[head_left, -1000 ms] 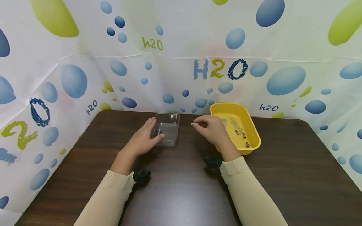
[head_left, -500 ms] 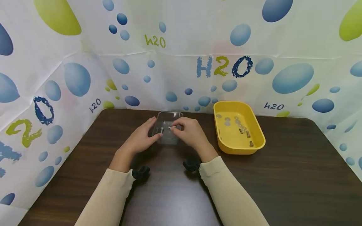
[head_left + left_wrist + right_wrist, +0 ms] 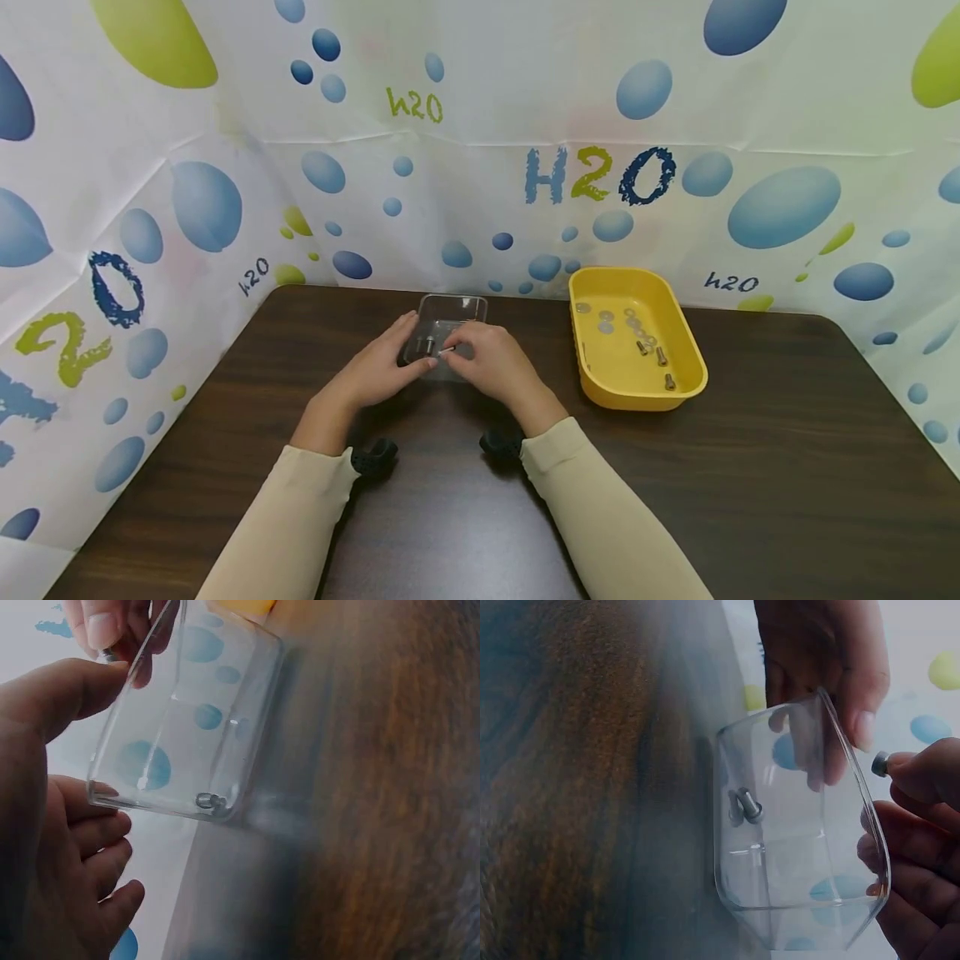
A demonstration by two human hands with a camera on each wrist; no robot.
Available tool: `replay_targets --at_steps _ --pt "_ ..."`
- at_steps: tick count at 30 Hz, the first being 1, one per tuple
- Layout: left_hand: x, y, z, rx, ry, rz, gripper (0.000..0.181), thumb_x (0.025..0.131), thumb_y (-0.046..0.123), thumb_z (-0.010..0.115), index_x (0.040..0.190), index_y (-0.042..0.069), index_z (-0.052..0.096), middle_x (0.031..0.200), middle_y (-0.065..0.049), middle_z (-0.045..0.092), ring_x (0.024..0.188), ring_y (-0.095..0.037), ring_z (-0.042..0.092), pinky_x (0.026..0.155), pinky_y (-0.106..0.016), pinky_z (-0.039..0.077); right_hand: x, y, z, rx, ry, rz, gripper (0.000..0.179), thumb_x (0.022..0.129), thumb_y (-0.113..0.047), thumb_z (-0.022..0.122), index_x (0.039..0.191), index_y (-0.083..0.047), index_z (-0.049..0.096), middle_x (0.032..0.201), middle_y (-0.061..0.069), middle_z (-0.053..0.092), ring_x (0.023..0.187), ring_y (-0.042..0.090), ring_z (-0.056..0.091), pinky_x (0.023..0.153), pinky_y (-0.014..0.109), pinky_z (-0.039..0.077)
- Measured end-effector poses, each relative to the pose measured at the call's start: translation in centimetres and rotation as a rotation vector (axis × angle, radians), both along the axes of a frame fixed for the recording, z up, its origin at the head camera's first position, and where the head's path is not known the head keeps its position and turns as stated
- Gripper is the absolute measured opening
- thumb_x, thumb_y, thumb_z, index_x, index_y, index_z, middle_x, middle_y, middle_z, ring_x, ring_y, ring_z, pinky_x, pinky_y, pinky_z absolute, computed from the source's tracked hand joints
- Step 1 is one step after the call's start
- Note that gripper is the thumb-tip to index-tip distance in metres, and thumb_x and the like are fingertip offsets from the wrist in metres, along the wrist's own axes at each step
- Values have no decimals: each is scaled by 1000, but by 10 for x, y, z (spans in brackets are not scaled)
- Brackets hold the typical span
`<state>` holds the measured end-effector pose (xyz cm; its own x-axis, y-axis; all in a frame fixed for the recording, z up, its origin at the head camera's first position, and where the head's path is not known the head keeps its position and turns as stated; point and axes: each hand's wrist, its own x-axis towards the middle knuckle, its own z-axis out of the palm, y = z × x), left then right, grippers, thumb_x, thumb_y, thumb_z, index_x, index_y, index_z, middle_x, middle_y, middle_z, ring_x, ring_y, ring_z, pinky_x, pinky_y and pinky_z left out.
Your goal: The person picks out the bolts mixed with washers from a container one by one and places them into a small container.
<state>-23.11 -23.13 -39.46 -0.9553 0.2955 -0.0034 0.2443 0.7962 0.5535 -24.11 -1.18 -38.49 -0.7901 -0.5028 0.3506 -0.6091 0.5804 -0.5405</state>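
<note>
A clear plastic box (image 3: 453, 298) stands at the table's back middle. Inside it lies one small metal bolt (image 3: 210, 801), its reflection showing in the wall in the right wrist view. My left hand (image 3: 375, 371) rests at the box's left side, fingers fairly straight along the outside and thumb near the front rim. Over the box, my right hand (image 3: 497, 365) pinches another silver bolt (image 3: 881, 763) between thumb and finger. That bolt's head points out from the fingertips towards the left thumb; its shank is mostly hidden by the fingers.
To the right stands a yellow tray (image 3: 699, 379) holding several flat washers (image 3: 606, 317) and several bolts (image 3: 662, 357). A patterned white backdrop (image 3: 480, 192) rises directly behind the dark wooden table (image 3: 787, 433).
My right hand has moved left from beside the yellow tray to over the clear box, carrying the bolt, then slightly lower and nearer the left thumb. My left hand has stayed by the box.
</note>
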Motion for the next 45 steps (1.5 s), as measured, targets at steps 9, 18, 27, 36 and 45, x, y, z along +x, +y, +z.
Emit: replay_targets --at_steps 9,18,27,36,45 --pt "2 4 0 -10 -3 -22 92 94 63 49 159 11 9 167 -6 3 153 -29 6 117 -60 23 0 -2 -3 57 26 11 15 93 -22 68 101 -13 76 108 1 72 102 20 67 96 36 52" --pt "0 2 -2 15 -8 -40 87 97 54 51 160 12 8 167 -2 1 154 -27 4 117 -59 22 0 -3 -4 107 66 44 19 94 -21 66 105 -7 75 107 5 72 98 22 69 91 36 55" --pt "0 0 -2 10 -14 -37 87 96 56 50 160 14 9 167 -4 3 153 -27 6 116 -59 24 1 -5 -1 214 54 43 20 96 -27 64 101 -12 76 103 1 72 94 16 67 89 33 55" --pt "0 0 1 3 -26 -39 86 97 54 51 160 14 8 167 0 0 153 -28 5 117 -59 23 4 -9 1 334 45 22 26 98 -32 59 98 -13 76 100 1 68 90 15 63 86 33 55" --pt "0 -1 0 4 -17 -40 89 96 57 51 159 12 9 167 -1 1 153 -28 5 117 -59 23 5 -9 -1 322 86 36 27 99 -31 58 94 -12 77 93 1 66 83 15 62 80 33 55"
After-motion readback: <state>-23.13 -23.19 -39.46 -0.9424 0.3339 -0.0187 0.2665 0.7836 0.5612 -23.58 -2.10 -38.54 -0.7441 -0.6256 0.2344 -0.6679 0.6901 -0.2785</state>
